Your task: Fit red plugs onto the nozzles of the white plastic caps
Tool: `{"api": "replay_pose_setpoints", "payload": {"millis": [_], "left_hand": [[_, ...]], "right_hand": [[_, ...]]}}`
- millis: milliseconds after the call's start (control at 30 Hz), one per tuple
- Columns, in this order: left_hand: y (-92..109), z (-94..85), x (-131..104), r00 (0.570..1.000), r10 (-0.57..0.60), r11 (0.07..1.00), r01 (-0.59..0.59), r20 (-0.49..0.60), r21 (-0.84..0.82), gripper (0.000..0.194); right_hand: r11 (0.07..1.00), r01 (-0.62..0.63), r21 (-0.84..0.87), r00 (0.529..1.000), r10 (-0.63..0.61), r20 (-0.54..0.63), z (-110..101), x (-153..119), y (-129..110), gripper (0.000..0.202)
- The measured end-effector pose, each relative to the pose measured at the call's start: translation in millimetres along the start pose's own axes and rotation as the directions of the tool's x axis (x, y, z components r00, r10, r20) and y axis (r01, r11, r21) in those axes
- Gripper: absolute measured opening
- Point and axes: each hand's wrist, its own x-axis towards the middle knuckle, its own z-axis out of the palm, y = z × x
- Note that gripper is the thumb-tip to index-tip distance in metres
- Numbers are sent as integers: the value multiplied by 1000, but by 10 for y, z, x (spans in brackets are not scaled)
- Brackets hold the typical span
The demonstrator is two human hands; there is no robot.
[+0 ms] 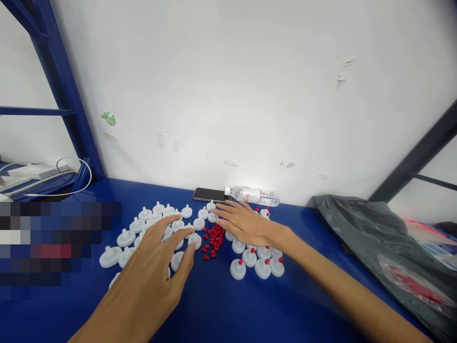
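My left hand (153, 257) hovers over a group of white round plastic caps with thin spouts (126, 237), its fingers apart and nothing between them. Right of its fingertips lies a small pile of red tube-like tips (214, 237). My right hand (246, 223) stretches flat across the far side of that pile, fingers extended, empty as far as I can see. Under and beside its wrist stand several white caps with red tips on their spouts (263, 268). The hand and forearm hide part of this second group.
Against the wall lie a black phone (210, 195) and a clear water bottle (255, 196) on its side. A dark grey plastic bag (371, 238), with a clear packet of red pieces (416, 283) on it, covers the right of the blue table (214, 305). White cables (91, 174) are at left.
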Motion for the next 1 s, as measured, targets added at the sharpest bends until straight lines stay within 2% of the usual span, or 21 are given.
{"api": "replay_pose_setpoints", "payload": {"millis": [233, 367, 533, 667, 800, 900, 1000], "left_hand": [[54, -48, 64, 1000, 15, 999, -15, 7, -46, 41], [52, -44, 61, 1000, -7, 998, 9, 29, -61, 42], [63, -76, 69, 999, -5, 998, 8, 51, -59, 40], [83, -79, 88, 999, -17, 1000, 17, 27, -20, 47], [88, -94, 107, 997, -76, 997, 76, -24, -10, 65], [94, -165, 120, 995, -99, 993, 97, -23, -74, 54], [93, -231, 130, 994, -102, 992, 99, -35, -76, 46]], "right_hand": [[999, 27, 44, 998, -29, 49, -48, -10, -11, 58], [999, 20, 38, 997, -23, 73, -12, -3, -12, 65], [999, 15, 45, 999, -17, 44, -95, -32, -14, 65], [985, 72, 158, 997, -73, -2, -314, -136, -233, 58], [929, 208, 304, 975, -221, 6, -458, -256, -605, 49], [885, 300, 356, 947, -322, 2, -494, -312, -789, 47], [897, 294, 331, 955, -294, -52, -476, -302, -777, 45]]}}
